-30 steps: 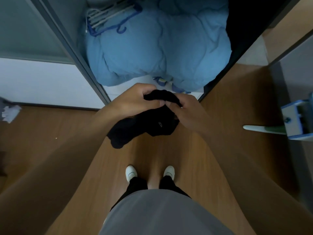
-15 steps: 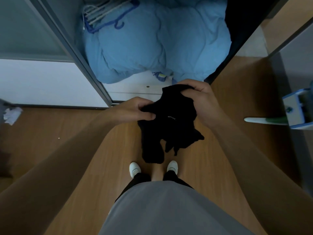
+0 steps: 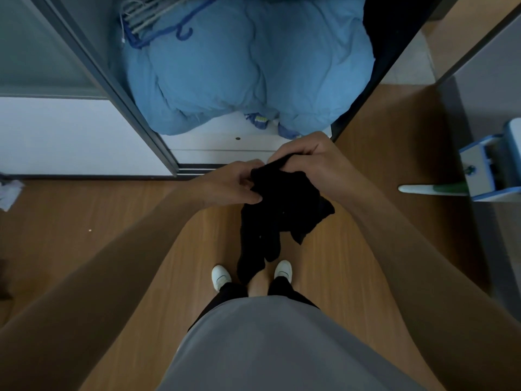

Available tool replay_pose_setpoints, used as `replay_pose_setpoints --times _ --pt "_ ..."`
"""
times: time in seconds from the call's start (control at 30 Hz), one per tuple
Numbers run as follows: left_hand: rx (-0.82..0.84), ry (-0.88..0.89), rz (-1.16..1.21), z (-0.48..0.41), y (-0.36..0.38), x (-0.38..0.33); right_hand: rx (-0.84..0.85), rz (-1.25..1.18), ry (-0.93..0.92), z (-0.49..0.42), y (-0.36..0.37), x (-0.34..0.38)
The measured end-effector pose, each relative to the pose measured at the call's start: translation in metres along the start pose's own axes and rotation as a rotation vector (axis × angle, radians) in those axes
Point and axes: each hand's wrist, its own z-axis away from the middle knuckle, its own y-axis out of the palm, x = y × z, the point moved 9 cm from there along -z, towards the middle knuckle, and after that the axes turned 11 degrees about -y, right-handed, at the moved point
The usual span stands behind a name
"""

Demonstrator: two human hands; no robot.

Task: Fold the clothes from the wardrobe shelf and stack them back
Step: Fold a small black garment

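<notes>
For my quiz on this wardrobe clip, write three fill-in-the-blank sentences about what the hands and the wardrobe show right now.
1. The left hand and right hand together hold a ____ garment.
2. The bulky duvet in the wardrobe is coloured ____.
3. The person's shoes are ____.
Missing words: black; blue; white.

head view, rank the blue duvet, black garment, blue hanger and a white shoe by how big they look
1. blue duvet
2. black garment, though it hangs nearer the camera
3. blue hanger, partly cut off by the frame
4. white shoe
</notes>
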Motion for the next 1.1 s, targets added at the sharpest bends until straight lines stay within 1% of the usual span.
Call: replay_pose_setpoints --times 0.13,0.2,0.27,0.37,0.4,0.43,0.53,0.6,0.7,0.83,0.9,0.97,1.03,1.1 --pt "0.037 0.026 0.105 0.005 0.003 -0.004 -0.013 0.131 -0.003 0.004 -0.008 -0.002" --pt "0.018 0.008 0.147 0.004 0.002 -0.001 -0.024 0.165 0.002 0.007 -0.011 -0.004" --pt "-0.044 0.000 0.159 0.000 -0.002 0.002 -0.025 0.226 0.004 0.009 -0.012 -0.007" --pt "-0.176 0.026 0.126 -0.003 -0.014 0.008 0.100 0.333 0.063 0.012 -0.002 -0.016" --pt "-0.217 0.032 0.083 -0.004 -0.019 0.012 0.096 0.375 0.072 0.012 -0.002 -0.019" --pt "-0.233 0.034 0.035 -0.005 -0.022 0.016 0.047 0.396 0.066 0.013 -0.004 -0.021" --pt "-0.180 -0.017 -0.138 -0.011 -0.020 0.041 -0.141 0.336 0.001 0.014 -0.013 -0.015" --pt "-0.178 -0.060 -0.150 -0.012 -0.021 0.064 -0.183 0.295 -0.039 0.014 -0.015 -0.011" --pt "-0.257 -0.080 -0.117 -0.006 -0.028 0.090 -0.246 0.265 -0.088 0.017 -0.026 -0.006" --pt "-0.408 -0.160 -0.116 0.005 -0.040 0.116 -0.419 0.185 -0.078 0.027 -0.046 -0.012" --pt "-0.509 -0.163 -0.053 0.012 -0.048 0.117 -0.513 0.151 -0.064 0.034 -0.056 -0.017" --pt "-0.582 -0.158 0.082 0.021 -0.055 0.112 -0.607 0.143 -0.042 0.040 -0.064 -0.022" --pt "-0.586 -0.181 0.247 0.024 -0.057 0.108 -0.660 0.142 -0.019 0.043 -0.070 -0.029" --pt "-0.568 -0.219 0.324 0.023 -0.055 0.099 -0.699 0.134 0.014 0.047 -0.074 -0.038"
